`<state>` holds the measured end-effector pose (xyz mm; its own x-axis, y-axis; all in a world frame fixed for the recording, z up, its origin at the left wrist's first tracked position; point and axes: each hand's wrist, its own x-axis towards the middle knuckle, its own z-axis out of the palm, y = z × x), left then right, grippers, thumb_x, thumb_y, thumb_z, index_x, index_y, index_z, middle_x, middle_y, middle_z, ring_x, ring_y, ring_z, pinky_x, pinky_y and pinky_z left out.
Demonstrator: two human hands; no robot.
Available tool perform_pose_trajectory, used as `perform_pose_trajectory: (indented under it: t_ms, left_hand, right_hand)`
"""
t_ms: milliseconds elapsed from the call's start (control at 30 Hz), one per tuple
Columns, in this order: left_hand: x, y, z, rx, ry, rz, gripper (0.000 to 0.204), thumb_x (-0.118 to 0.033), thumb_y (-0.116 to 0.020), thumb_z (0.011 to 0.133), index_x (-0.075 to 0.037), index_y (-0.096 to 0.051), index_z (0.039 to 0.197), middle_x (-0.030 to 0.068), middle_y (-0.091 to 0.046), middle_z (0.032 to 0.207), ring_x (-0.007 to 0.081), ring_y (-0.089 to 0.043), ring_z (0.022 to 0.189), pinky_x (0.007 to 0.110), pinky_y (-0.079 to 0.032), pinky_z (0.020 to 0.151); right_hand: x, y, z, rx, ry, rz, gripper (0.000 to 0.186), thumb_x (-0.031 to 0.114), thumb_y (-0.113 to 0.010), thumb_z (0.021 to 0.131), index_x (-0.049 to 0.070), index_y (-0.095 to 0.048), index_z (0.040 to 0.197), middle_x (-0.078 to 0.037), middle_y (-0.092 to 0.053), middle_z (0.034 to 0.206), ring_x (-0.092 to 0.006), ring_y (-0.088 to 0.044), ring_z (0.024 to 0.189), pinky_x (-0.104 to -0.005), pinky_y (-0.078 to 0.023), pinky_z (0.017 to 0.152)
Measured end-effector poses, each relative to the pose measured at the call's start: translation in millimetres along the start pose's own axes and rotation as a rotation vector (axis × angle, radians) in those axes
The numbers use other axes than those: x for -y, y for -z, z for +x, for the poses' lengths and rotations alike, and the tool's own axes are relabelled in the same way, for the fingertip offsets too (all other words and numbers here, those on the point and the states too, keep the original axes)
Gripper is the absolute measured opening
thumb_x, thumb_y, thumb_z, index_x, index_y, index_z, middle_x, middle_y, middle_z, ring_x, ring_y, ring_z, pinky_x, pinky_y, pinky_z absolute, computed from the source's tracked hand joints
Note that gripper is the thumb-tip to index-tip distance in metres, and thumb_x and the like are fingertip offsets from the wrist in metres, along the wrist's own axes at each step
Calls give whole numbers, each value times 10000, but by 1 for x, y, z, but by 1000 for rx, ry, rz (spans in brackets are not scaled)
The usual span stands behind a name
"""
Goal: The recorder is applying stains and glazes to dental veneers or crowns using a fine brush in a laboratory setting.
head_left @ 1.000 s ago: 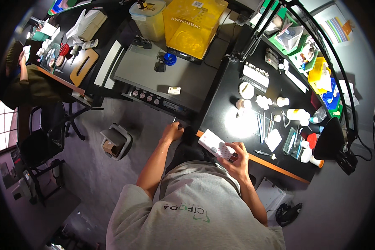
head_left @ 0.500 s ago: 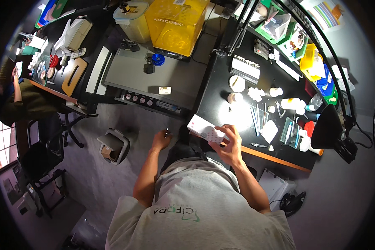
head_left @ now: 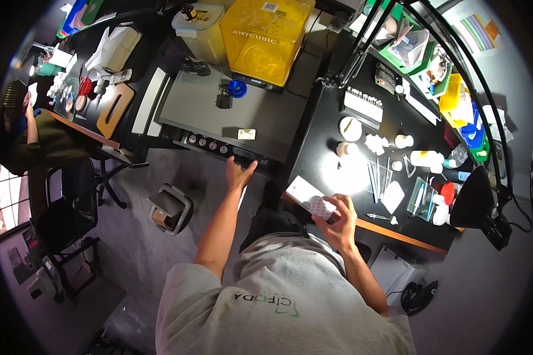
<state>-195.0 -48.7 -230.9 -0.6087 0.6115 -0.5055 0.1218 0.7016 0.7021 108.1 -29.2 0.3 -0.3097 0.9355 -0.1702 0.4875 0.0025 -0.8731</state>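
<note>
My right hand [head_left: 340, 223] is closed around one end of a slim white carton [head_left: 305, 193] printed with small pinkish dots. The carton is tilted over the front edge of the black workbench [head_left: 317, 127]. Farther left, my left hand [head_left: 238, 176] reaches to the front of a grey cabinet [head_left: 219, 109], by its panel of round gauges [head_left: 213, 146]. Its thumb and forefinger stand apart; the other fingers are hidden. A thin white stick [head_left: 241, 200] shows beside that wrist, seemingly from within the hand, its kind unclear. A small pale box [head_left: 246, 134] lies on the cabinet top.
Bottles, tools and a lamp [head_left: 479, 195] crowd the bench at right. A yellow-covered machine [head_left: 263, 41] stands behind the cabinet. On the floor is a grey bin [head_left: 170, 207]; a chair [head_left: 71, 198] stands at left, near another person [head_left: 47, 139] seated at a bench.
My left hand has gone forward from over the floor to the cabinet's front panel, its thumb and forefinger spreading. The right hand keeps its hold on the carton. The whole view has shifted slightly.
</note>
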Motion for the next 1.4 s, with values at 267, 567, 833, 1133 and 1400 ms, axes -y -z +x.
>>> perform_pose_trajectory:
  t_ms: [267, 567, 833, 1133, 1400]
  left_hand:
    - [-108, -23, 40, -298, 40, 281, 1198, -428, -939, 660, -58, -217, 1542, 265, -392, 1438, 455, -414, 1344, 567, -483, 1022]
    - [-83, -4, -21, 5, -508, -192, 743, -399, -828, 825, -15, -533, 1390, 187, -557, 1378, 298, -562, 1221, 409, -455, 1010]
    - [-180, 38, -129, 816, -393, -869, 646, -70, -748, 913, 18, -461, 1485, 127, -616, 1374, 208, -642, 1179, 360, -545, 988]
    - [-189, 49, -137, 741, -474, -852, 627, 5, -691, 907, 39, -448, 1484, 153, -632, 1349, 215, -677, 1124, 359, -589, 932]
    - [-196, 50, -145, 755, -501, -874, 632, 15, -692, 898, 39, -451, 1482, 160, -636, 1339, 231, -677, 1136, 360, -590, 933]
  right_hand:
    - [11, 12, -2, -135, -39, -3, 615, -69, -849, 689, 36, -657, 1264, -101, -507, 1204, -204, -603, 1122, -306, -627, 887]
    - [11, 20, 13, -209, 61, 397, 608, -55, -850, 742, -25, -604, 1297, -141, -495, 1270, -241, -583, 1202, -381, -611, 983]
    - [13, 20, 29, -153, 246, 525, 631, -4, -874, 754, 2, -603, 1324, -145, -523, 1274, -236, -573, 1215, -390, -592, 1006]
    - [17, 22, 33, -116, 262, 558, 667, -48, -867, 740, -12, -581, 1341, -158, -561, 1344, -268, -549, 1302, -434, -540, 1075]
    - [24, 27, 29, -153, 296, 560, 653, -70, -850, 735, 15, -609, 1336, -146, -573, 1315, -251, -577, 1269, -403, -571, 1038]
